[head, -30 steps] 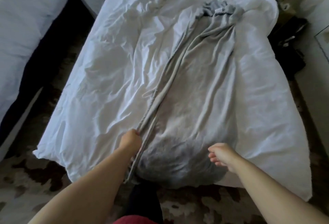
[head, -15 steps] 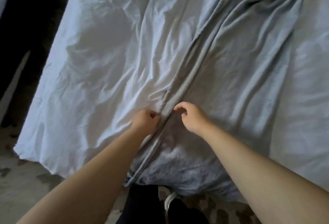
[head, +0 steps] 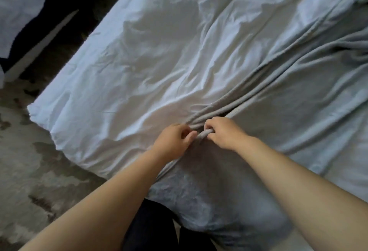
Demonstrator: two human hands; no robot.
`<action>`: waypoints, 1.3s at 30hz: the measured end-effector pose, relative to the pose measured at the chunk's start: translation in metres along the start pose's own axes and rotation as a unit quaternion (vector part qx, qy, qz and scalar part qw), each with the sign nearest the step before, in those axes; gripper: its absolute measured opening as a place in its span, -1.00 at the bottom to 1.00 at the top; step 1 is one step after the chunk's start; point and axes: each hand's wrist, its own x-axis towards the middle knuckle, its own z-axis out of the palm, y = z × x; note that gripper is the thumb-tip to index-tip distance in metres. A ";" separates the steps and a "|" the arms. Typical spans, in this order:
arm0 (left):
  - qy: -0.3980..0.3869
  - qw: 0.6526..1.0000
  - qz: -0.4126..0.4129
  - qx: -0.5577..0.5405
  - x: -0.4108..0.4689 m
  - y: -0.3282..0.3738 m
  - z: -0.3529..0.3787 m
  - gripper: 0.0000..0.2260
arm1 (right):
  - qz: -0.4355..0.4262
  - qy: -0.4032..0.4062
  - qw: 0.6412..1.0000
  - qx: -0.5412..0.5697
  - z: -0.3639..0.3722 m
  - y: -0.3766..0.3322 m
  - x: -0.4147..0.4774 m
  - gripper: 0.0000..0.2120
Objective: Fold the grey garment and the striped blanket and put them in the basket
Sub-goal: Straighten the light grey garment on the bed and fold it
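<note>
The grey garment (head: 288,111) lies spread over the white bed sheet (head: 159,51), its long left edge bunched into folds that run up to the right. My left hand (head: 173,141) pinches that bunched edge from the left. My right hand (head: 223,132) grips the same edge just beside it, fingers curled round a roll of grey cloth. The two hands nearly touch. The garment's near end hangs over the foot of the bed. No striped blanket or basket is in view.
The bed's near left corner (head: 39,115) juts over a patterned carpet (head: 29,171). A second white bed (head: 18,1) stands at the far left across a dark gap. My dark trousers (head: 151,228) press against the bed's foot.
My right hand moved left from the garment's near end to the bunched edge and closed on it next to my left hand. The view has leaned in and tilted to the left.
</note>
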 end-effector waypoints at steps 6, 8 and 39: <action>-0.177 0.979 -0.090 0.054 -0.044 -0.057 0.013 -0.69 | -0.032 0.109 0.992 0.051 0.000 -0.013 0.021 -0.83; -0.194 0.974 -0.114 0.017 -0.061 -0.084 0.013 -0.68 | -0.002 0.121 0.991 0.050 0.009 -0.012 0.026 -0.82; 0.076 0.988 -0.120 0.059 -0.023 -0.002 0.020 -0.70 | 0.058 0.247 0.951 0.177 0.000 0.061 -0.016 -0.82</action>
